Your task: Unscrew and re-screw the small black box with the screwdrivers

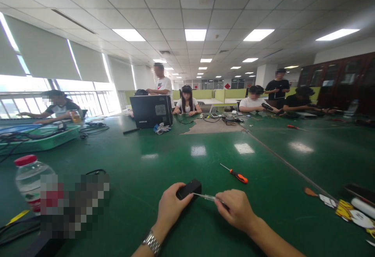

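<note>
My left hand (172,202), with a metal watch on its wrist, is closed around a small black box (190,188) just above the green tabletop. What the box is I cannot tell. In my right hand (236,210) is a slim screwdriver (208,197) with a clear handle, its shaft pointing left. The tip meets the near side of the box by my left thumb; whether it sits in a screw is too small to see. Beyond my right hand lies an orange-and-black screwdriver (238,175).
At left stand a red-capped water bottle (32,179) and a green basket (52,141) of cables. A black computer case (150,111) and gloves (162,128) lie farther back. Cartoon-printed items (348,210) lie at right. Several people sit or stand around the table (164,151).
</note>
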